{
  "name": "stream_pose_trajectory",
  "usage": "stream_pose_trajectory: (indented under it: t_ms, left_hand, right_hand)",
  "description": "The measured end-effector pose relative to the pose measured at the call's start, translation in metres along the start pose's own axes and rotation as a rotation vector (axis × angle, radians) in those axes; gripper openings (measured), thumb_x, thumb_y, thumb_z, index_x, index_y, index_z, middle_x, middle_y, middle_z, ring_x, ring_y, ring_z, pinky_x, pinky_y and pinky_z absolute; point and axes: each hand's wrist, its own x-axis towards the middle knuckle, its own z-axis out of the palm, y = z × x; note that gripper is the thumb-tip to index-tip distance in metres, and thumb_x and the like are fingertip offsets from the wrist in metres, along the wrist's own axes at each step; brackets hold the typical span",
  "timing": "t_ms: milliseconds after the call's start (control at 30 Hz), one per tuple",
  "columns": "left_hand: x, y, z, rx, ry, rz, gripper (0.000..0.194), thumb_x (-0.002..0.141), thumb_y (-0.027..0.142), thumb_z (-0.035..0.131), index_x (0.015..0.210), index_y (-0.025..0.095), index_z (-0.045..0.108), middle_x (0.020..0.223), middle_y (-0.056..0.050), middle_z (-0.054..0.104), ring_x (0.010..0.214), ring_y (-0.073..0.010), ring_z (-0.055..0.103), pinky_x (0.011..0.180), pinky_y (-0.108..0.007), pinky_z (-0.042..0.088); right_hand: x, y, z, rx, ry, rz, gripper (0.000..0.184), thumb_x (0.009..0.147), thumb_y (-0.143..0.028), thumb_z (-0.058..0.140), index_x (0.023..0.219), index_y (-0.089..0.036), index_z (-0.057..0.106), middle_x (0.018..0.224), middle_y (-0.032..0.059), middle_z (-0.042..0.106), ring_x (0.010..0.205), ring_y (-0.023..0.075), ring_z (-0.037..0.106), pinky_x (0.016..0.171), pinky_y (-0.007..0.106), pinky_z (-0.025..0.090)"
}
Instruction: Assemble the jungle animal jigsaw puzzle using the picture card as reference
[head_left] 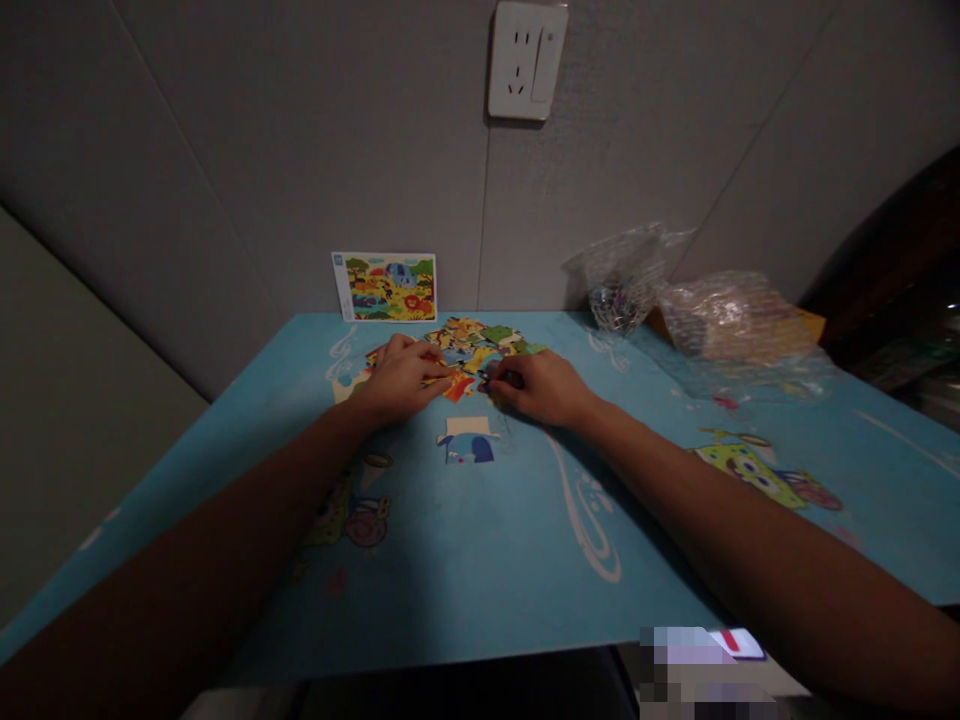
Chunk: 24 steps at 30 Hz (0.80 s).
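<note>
A loose heap of colourful jigsaw puzzle pieces point(466, 345) lies at the back middle of the table. My left hand point(405, 375) rests on the heap's left side, fingers stretched over the pieces and thumb toward the middle. At the heap's right front edge, my right hand point(541, 388) has its fingertips pinched on a dark puzzle piece point(486, 377), mostly covered by the fingers. Closer to me, a blue and cream puzzle section point(468, 441) lies flat, apart from the heap and both hands.
Behind the heap, a picture card point(390, 288) leans against the wall below a socket point(528, 62). Crumpled clear plastic packaging point(739, 325) covers the back right. The blue tabletop point(480, 560) has printed cartoon figures. Beneath its front edge, something at lower right is pixelated.
</note>
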Motion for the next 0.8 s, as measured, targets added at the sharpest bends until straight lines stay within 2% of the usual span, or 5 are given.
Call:
stream_pose_trajectory:
  t_ms: [133,233,533,800]
  left_hand:
    - [0.001,-0.003,0.000,-0.024,0.073,0.061,0.018,0.087,0.034,0.066,0.090,0.025,0.082,0.105,-0.007,0.071,0.106,-0.0283,0.048,0.093,-0.046,0.038]
    - [0.001,-0.004,-0.001,-0.039,0.152,0.125,0.019,0.087,0.029,0.064,0.079,0.023,0.081,0.095,-0.007,0.072,0.099,-0.0257,0.052,0.092,-0.044,0.040]
    - [0.001,0.001,-0.004,-0.098,0.295,0.338,0.020,0.088,0.027,0.063,0.075,0.022,0.078,0.086,-0.004,0.076,0.087,-0.0215,0.056,0.084,-0.041,0.044]
    - [-0.001,0.016,-0.015,-0.190,0.357,0.512,0.023,0.088,0.020,0.063,0.069,0.022,0.076,0.080,-0.003,0.077,0.077,-0.0190,0.053,0.074,-0.038,0.046]
  right_hand:
    - [0.000,0.000,0.000,-0.002,0.002,-0.009,0.027,0.090,-0.040,0.056,0.095,-0.021,0.075,0.078,0.0051,0.072,0.069,0.0178,0.058,0.058,0.028,0.028]
    - [0.000,0.001,0.002,0.011,0.008,-0.027,0.026,0.090,-0.040,0.057,0.095,-0.021,0.075,0.080,0.0046,0.072,0.070,0.0173,0.058,0.059,0.028,0.030]
    - [0.000,-0.001,0.003,0.012,-0.012,-0.049,0.023,0.089,-0.038,0.057,0.093,-0.024,0.074,0.074,0.0025,0.070,0.066,0.0164,0.057,0.058,0.027,0.028]
    - [0.001,0.002,0.004,-0.026,0.059,0.025,0.021,0.085,-0.031,0.057,0.089,-0.021,0.074,0.082,0.0063,0.074,0.072,0.0206,0.062,0.060,0.029,0.032]
